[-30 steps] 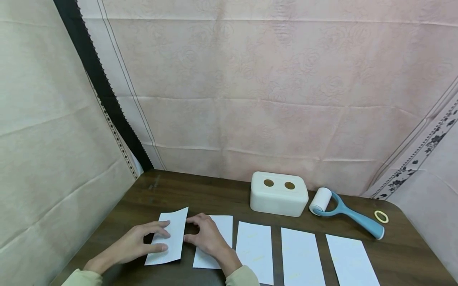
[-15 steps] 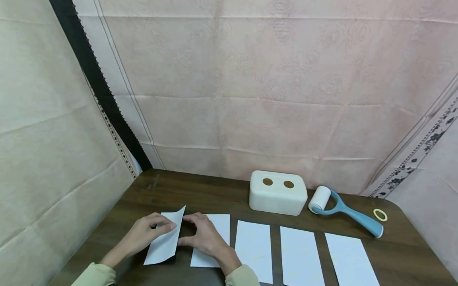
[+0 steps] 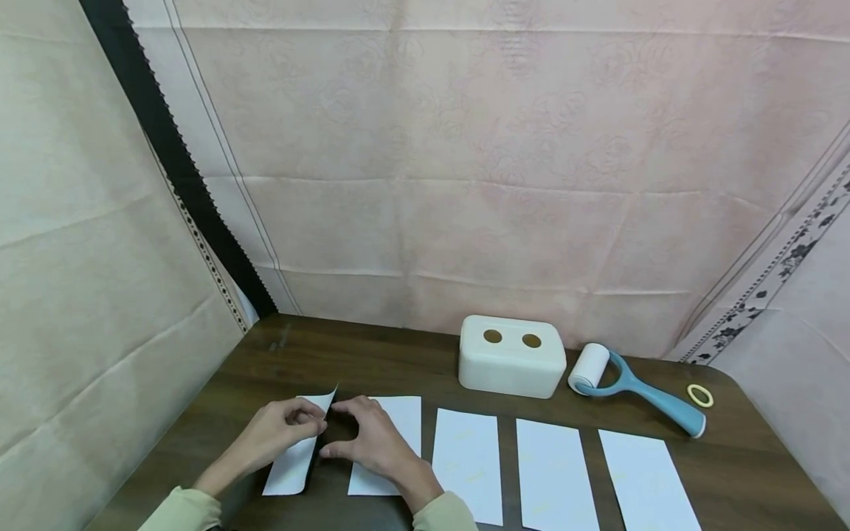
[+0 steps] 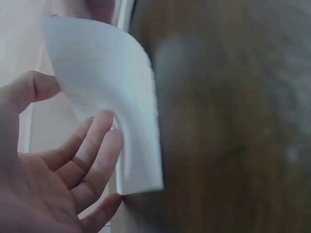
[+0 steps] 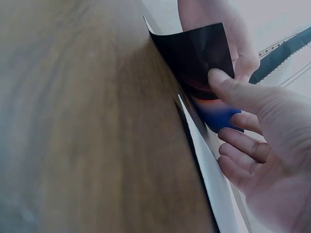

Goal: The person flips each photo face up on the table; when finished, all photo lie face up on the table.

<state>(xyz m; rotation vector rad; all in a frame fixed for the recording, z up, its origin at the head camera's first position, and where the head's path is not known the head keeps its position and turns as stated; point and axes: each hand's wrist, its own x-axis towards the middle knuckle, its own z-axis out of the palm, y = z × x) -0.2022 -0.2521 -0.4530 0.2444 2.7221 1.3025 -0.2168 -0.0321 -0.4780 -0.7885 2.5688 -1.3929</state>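
A white-backed printed sheet (image 3: 293, 467) lies at the left end of a row, its right edge bent upward. My left hand (image 3: 275, 431) holds its raised part; in the left wrist view the fingers lie against the curled white face with faint yellow marks, the thumb at its edge. My right hand (image 3: 377, 439) is at the raised edge, thumb and index finger spread apart. In the right wrist view the sheet's underside (image 5: 194, 53) is dark with some blue and orange, and the right thumb (image 5: 221, 80) touches it. A second white sheet (image 3: 405, 428) lies partly under the right hand.
To the right lie three more white sheets, among them a middle one (image 3: 556, 472) and the far-right one (image 3: 647, 476). Behind them stand a white box with two holes (image 3: 511, 361), a blue-handled lint roller (image 3: 664, 402) and a yellow ring (image 3: 700, 395) on the dark wooden table (image 3: 372, 350).
My left hand has moved up and rightward over the sheet, its thumb and fingers drawing closer together. The sheet's right side has curled further up. My right hand has shifted slightly left.
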